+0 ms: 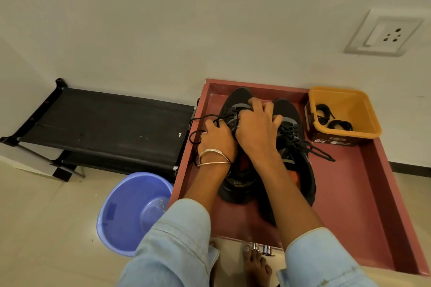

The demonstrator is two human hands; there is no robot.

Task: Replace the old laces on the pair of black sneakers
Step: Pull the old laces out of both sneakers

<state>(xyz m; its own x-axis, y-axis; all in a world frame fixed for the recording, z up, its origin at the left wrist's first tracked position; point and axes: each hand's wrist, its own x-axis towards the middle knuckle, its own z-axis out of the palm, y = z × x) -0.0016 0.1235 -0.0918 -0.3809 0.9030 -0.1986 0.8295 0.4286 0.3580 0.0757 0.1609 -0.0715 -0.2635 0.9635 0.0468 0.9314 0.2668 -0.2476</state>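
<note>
Head view. I log both black sneakers side by side on the red tray (363, 193), toes toward the wall. Left hand (218, 138) sits on the left sneaker (235, 184) at its lacing, fingers curled and pinching the old lace (203, 117), which loops off toward the tray's left wall. Right hand (256, 128) lies just beside it over the same shoe's tongue, fingers bent onto the eyelets; what it grips I cannot tell. Right sneaker (296, 147) is still laced, untouched. Yellow bin (363, 128) behind holds coiled black laces (335, 121).
</note>
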